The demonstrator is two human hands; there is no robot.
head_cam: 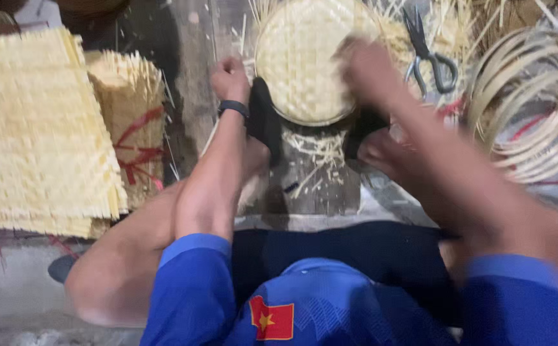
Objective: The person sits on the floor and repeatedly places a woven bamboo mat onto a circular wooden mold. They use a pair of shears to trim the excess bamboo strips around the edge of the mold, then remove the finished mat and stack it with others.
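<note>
A round woven bamboo basket (301,61) lies on the ground in front of me, pinned near its lower rim by my two feet in dark sandals (265,118). My left hand (229,78) is a closed fist just left of the basket's rim; whether it grips a thin strip is unclear. My right hand (367,69) is blurred with motion and rests on the basket's right edge, fingers curled over the rim. A dark band (233,107) circles my left wrist.
Stacks of flat woven bamboo mats (35,128) lie at the left, with a tied bundle (131,122) beside them. Scissors (429,54) lie right of the basket. Coiled bamboo hoops (535,102) fill the right. Bamboo trimmings (317,150) litter the ground.
</note>
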